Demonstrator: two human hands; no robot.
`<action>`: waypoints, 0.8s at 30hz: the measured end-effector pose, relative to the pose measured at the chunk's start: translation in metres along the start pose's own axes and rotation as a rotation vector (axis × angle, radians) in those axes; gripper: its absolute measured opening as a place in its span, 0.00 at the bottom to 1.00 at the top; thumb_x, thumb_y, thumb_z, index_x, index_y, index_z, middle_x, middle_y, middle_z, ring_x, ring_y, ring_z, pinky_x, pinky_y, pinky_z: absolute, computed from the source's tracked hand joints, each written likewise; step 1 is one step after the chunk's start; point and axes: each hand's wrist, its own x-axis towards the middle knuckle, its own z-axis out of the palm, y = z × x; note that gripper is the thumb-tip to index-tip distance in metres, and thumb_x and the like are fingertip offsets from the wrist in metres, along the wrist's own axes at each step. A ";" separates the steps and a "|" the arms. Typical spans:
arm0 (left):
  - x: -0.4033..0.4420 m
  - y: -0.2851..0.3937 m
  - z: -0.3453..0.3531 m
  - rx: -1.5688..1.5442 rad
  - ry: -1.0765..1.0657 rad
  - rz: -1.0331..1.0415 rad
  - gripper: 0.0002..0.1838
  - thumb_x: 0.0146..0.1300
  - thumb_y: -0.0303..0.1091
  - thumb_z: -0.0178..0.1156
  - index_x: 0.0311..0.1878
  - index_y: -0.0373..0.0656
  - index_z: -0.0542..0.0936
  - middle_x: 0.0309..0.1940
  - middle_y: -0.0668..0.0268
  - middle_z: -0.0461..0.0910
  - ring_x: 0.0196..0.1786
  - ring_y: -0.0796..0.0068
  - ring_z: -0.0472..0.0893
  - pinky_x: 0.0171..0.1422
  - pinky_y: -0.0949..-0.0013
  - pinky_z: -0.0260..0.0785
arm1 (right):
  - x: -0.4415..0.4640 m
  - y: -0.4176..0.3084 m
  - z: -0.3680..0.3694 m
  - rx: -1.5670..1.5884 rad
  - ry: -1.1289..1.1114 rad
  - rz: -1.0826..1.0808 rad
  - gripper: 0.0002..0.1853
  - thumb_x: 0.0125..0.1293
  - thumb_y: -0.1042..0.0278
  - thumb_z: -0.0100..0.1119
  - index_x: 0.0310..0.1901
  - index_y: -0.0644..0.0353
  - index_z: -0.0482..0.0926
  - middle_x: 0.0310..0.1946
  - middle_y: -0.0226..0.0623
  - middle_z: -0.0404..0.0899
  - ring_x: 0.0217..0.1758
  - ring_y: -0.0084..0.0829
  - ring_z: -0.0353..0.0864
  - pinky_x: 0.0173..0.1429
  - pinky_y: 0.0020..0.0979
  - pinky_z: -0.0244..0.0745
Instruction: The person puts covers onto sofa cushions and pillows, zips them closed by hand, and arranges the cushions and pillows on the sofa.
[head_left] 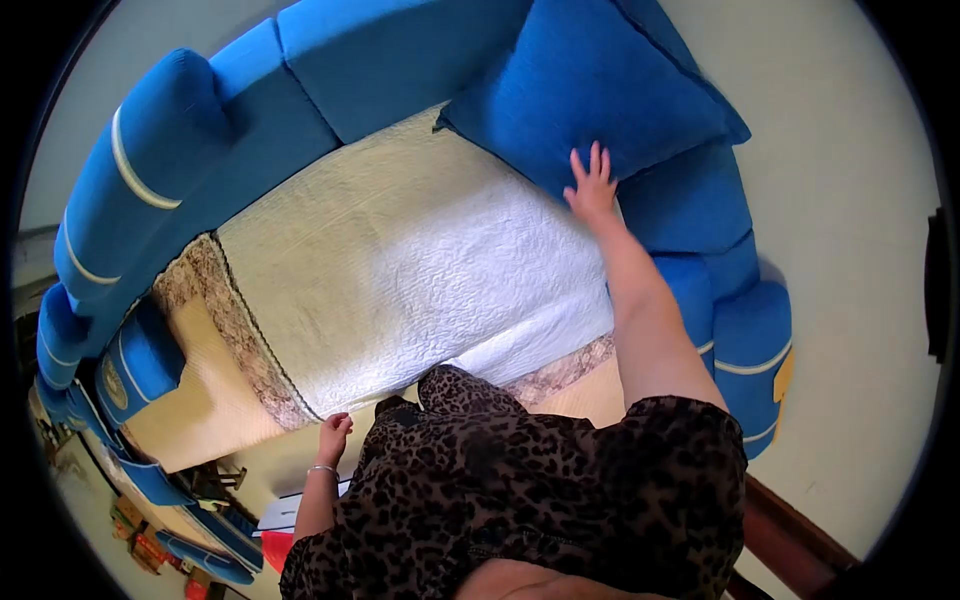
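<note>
The cushion (610, 85) lies at the far right of the sofa, against the blue back (400, 55); it spreads from the right hand (594, 195) outward, to the far side and to both left and right. It sits as a skewed diamond, close to square, with no clear long axis; its widest visible span runs left to right, across the line of the right arm.

The right hand is plainly the nearer one; its fingers are spread apart and lie on the cushion's near edge, palm toward the cloth, clamped on nothing; how hard they press, I cannot tell. The left hand (338, 432) is well apart, to the near left, beside the near edge of the pale cover (400, 260); its fingers are loosely bent, with nothing seen in them; whether the tips meet, I cannot tell.
</note>
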 end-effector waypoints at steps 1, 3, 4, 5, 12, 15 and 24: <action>0.010 -0.022 -0.003 -0.036 0.011 0.066 0.16 0.61 0.35 0.59 0.47 0.32 0.76 0.34 0.62 0.80 0.35 0.74 0.79 0.42 0.72 0.73 | -0.018 -0.002 0.019 0.054 -0.104 -0.038 0.38 0.53 0.54 0.64 0.67 0.40 0.60 0.73 0.41 0.36 0.74 0.47 0.37 0.61 0.67 0.55; 0.001 -0.012 -0.003 -0.014 0.029 0.064 0.16 0.61 0.35 0.59 0.47 0.32 0.77 0.34 0.61 0.80 0.35 0.74 0.79 0.42 0.72 0.73 | -0.053 -0.005 0.087 0.186 -0.657 -0.063 0.22 0.55 0.57 0.61 0.52 0.50 0.76 0.59 0.43 0.69 0.61 0.42 0.68 0.62 0.46 0.65; -0.003 -0.005 -0.004 -0.006 0.038 0.063 0.17 0.61 0.35 0.59 0.47 0.32 0.77 0.34 0.61 0.80 0.35 0.73 0.79 0.42 0.72 0.73 | -0.079 0.001 0.152 0.291 -0.697 -0.454 0.17 0.57 0.56 0.57 0.45 0.54 0.80 0.43 0.43 0.80 0.48 0.40 0.78 0.56 0.40 0.70; 0.000 -0.011 -0.004 -0.059 0.036 0.116 0.17 0.61 0.36 0.58 0.48 0.32 0.77 0.35 0.61 0.80 0.35 0.73 0.79 0.42 0.72 0.72 | -0.113 -0.009 0.165 0.632 -1.079 -0.231 0.17 0.59 0.53 0.54 0.40 0.57 0.80 0.40 0.46 0.80 0.46 0.41 0.79 0.53 0.42 0.71; -0.007 -0.039 -0.008 -0.171 -0.010 0.355 0.17 0.62 0.37 0.58 0.49 0.34 0.76 0.37 0.60 0.81 0.38 0.75 0.79 0.43 0.73 0.72 | -0.320 -0.112 0.128 0.599 -0.880 -0.268 0.24 0.59 0.50 0.58 0.48 0.64 0.78 0.32 0.44 0.82 0.35 0.37 0.82 0.43 0.35 0.75; -0.027 -0.056 -0.020 -0.087 0.024 0.342 0.18 0.61 0.40 0.58 0.50 0.38 0.77 0.38 0.60 0.82 0.40 0.72 0.80 0.46 0.70 0.72 | -0.346 -0.137 0.109 0.726 -1.149 -0.244 0.20 0.61 0.57 0.57 0.46 0.67 0.78 0.30 0.39 0.82 0.31 0.29 0.81 0.38 0.30 0.76; -0.092 -0.154 -0.109 -0.101 0.209 0.415 0.20 0.63 0.44 0.57 0.51 0.39 0.76 0.41 0.57 0.81 0.44 0.66 0.80 0.52 0.66 0.71 | -0.310 -0.209 0.012 0.905 -0.685 0.265 0.16 0.64 0.57 0.52 0.47 0.59 0.75 0.33 0.36 0.80 0.30 0.27 0.79 0.29 0.30 0.69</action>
